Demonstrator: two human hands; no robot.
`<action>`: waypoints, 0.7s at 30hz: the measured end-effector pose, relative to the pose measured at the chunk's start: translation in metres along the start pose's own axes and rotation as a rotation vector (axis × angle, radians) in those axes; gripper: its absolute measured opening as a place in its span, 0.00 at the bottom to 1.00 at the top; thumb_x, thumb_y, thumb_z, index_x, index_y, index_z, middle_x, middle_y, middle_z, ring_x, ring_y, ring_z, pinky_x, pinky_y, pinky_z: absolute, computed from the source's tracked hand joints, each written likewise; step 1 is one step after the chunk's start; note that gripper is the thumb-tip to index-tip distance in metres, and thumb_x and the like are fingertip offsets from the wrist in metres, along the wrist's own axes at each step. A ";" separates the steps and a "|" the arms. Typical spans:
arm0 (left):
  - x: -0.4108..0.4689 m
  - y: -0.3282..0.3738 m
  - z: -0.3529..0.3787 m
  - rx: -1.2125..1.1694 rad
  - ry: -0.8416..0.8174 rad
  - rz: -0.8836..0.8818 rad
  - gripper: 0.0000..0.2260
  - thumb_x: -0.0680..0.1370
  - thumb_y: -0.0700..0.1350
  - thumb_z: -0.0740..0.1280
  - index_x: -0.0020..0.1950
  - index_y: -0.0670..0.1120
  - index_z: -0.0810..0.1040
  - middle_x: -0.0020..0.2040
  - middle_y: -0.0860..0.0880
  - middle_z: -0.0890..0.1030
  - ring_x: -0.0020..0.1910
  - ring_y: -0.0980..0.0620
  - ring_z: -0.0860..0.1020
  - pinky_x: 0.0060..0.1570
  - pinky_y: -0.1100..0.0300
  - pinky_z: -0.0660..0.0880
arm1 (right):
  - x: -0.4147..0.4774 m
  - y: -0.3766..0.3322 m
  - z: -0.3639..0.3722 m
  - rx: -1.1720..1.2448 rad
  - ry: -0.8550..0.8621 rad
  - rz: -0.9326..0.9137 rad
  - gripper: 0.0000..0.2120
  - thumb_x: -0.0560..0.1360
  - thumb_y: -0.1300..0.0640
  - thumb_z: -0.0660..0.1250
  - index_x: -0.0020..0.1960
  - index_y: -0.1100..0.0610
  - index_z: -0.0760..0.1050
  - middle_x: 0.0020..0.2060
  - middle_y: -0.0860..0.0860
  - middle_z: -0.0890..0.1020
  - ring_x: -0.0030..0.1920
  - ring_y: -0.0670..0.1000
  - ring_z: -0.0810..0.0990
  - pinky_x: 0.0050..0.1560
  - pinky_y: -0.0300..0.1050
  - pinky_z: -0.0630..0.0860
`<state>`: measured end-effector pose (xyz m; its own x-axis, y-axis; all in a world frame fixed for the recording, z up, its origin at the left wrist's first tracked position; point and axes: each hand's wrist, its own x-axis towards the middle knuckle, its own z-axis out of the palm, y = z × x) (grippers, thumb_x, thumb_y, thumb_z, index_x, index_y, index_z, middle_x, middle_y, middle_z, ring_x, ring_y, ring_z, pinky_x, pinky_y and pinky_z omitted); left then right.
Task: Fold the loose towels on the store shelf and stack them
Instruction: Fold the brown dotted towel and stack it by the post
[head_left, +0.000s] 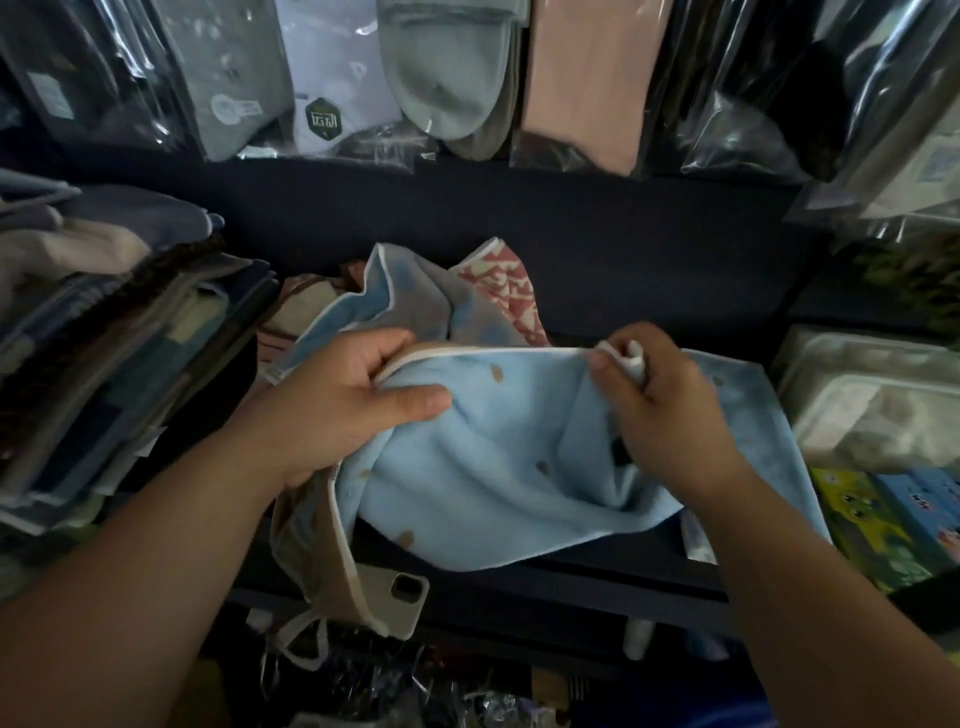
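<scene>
Currently mid-fold: left hand (332, 400) and right hand (660, 400) both pinch the blue towel (493, 457) along its white-trimmed top edge; next, probably square the corners.

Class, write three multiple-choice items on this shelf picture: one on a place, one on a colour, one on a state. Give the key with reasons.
1. Where is the stack of folded towels?
A. Left of the hands
B. Right of the hands
C. Under the phone

2. What colour is the towel being held?
A. Red
B. Light blue
C. Black

3. How is that towel held?
A. By one hand only
B. By neither hand
C. By both hands along its white edge

Key: 1 A, the stack stands at the picture's left, beyond the left hand. 2 B, the cloth is light blue with small brown spots. 3 C, the left hand and the right hand each grip the white trim.
</scene>
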<state>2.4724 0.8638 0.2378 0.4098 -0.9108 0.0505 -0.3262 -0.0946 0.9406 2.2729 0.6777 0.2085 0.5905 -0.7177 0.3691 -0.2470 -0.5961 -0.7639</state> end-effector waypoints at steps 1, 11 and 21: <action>0.000 -0.002 -0.002 0.066 0.015 -0.003 0.18 0.66 0.58 0.75 0.43 0.45 0.78 0.38 0.50 0.80 0.38 0.53 0.79 0.38 0.58 0.75 | 0.001 0.002 -0.007 0.004 0.049 0.017 0.06 0.80 0.51 0.66 0.46 0.53 0.74 0.31 0.45 0.77 0.33 0.38 0.76 0.34 0.30 0.69; -0.004 -0.008 -0.015 0.632 0.083 0.012 0.12 0.69 0.39 0.73 0.38 0.56 0.78 0.34 0.56 0.80 0.33 0.57 0.78 0.36 0.51 0.77 | -0.006 0.004 -0.081 -0.012 0.335 0.140 0.09 0.81 0.47 0.64 0.48 0.52 0.73 0.32 0.47 0.74 0.32 0.47 0.72 0.36 0.45 0.70; 0.000 0.000 -0.048 0.946 0.199 -0.046 0.12 0.70 0.42 0.77 0.30 0.52 0.77 0.27 0.54 0.76 0.31 0.55 0.74 0.30 0.59 0.64 | -0.016 -0.005 -0.102 -0.379 0.154 0.215 0.10 0.80 0.51 0.66 0.48 0.58 0.75 0.41 0.55 0.76 0.42 0.56 0.73 0.36 0.47 0.62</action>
<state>2.5131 0.8832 0.2536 0.5478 -0.8216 0.1579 -0.8213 -0.4922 0.2884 2.1861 0.6557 0.2607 0.3811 -0.8677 0.3192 -0.6320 -0.4965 -0.5951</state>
